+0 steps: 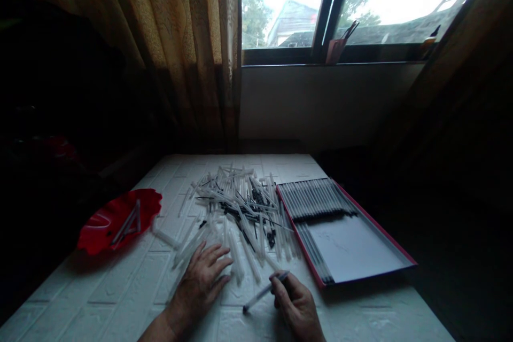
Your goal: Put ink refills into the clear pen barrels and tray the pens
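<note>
My right hand (pixel 296 304) grips one clear pen (pixel 262 293) by its dark end, the pen lying low over the white table (pixel 120 288) and pointing left. My left hand (pixel 202 278) rests flat, fingers spread, on the near edge of a loose pile of clear pen barrels and dark refills (pixel 240 208). To the right lies a flat red-rimmed tray (pixel 360 248) with rows of assembled pens along its far end and left side.
A red wavy-edged dish (pixel 116 219) with a few pen parts sits at the table's left. Curtains hang behind the table, and a window with a sill is at the back. The room around the table is dark.
</note>
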Tool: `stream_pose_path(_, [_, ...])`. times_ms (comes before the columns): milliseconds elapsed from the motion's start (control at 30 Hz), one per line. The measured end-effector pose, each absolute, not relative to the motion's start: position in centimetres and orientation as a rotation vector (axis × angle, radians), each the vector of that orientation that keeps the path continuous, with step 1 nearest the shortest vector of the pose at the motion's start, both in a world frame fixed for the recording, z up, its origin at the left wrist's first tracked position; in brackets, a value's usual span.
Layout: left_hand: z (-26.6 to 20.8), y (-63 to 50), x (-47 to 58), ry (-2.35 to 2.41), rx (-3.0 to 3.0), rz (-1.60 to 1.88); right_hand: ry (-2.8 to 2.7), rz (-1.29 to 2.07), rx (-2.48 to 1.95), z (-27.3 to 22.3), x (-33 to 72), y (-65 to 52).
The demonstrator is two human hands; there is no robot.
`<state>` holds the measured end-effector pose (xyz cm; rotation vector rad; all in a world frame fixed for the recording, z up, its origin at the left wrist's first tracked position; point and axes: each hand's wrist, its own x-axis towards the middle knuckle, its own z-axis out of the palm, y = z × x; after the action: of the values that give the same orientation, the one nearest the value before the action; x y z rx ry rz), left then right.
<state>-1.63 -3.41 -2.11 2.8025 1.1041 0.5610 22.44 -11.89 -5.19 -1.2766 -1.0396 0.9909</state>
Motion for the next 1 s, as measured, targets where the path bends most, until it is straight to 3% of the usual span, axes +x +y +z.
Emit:
stream_pose_path(267, [-2.0,-3.7,0.7,1.166,2.685,0.627,-1.075,0.953,-1.282,-5.2,22.4,-12.1])
stream_pose_path(467, [-1.0,-5.1,1.5,1.098,2.483,0.949,-1.070,0.850,-1.304,-3.8,22.0,-12.3])
stream_pose_path(733, [-1.3,-7.8,2.4,1.212,2.184,1.060,-0.902,0.990,-1.230,-4.6,21.6,-12.8])
stream_pose_path(1000, [-2.9,-7.9,2.2,1.175,2.012,1.036,-1.563,0.880,-1.310,-4.8,22.9,-12.7])
